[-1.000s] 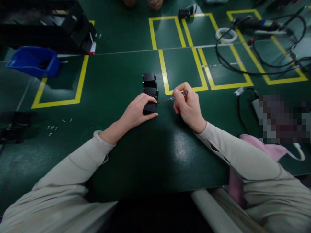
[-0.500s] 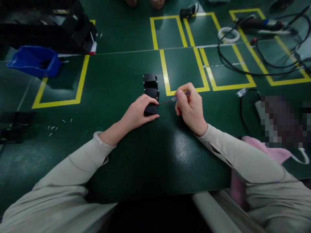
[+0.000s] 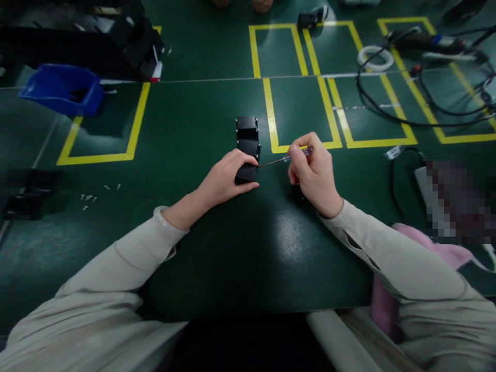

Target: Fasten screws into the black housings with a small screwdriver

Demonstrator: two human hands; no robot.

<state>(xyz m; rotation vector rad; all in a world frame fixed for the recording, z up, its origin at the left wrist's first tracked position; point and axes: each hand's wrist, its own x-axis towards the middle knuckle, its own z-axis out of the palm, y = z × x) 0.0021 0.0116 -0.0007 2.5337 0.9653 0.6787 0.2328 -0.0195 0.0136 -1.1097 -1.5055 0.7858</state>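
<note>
Between the thumb and fingers of my left hand [image 3: 227, 178] is the nearest of three black blocks [image 3: 245, 174] lined up on the table. The middle block [image 3: 248, 147] and the far block [image 3: 247, 125] lie just beyond it, with small shiny screws showing along their sides. My right hand [image 3: 313, 173] is closed round the clear handle of a screwdriver [image 3: 298, 154]. Its thin shaft points left, and the tip meets the right side of the nearest block by my left fingers. The exact contact at the tip is too small to make out.
Several loose screws [image 3: 88, 198] lie at left, near dark parts [image 3: 29, 194]. A blue bin [image 3: 64, 90] stands before black bins [image 3: 135, 46]. At right are a cable [image 3: 387, 113], a tape roll [image 3: 375, 58] and a pink cloth [image 3: 437, 245]. Another person's hands [image 3: 261, 5] show at the top.
The whole view has shifted slightly, so everything appears a little farther right. Both hands keep their grip, and the screwdriver tip stays at the nearest block.
</note>
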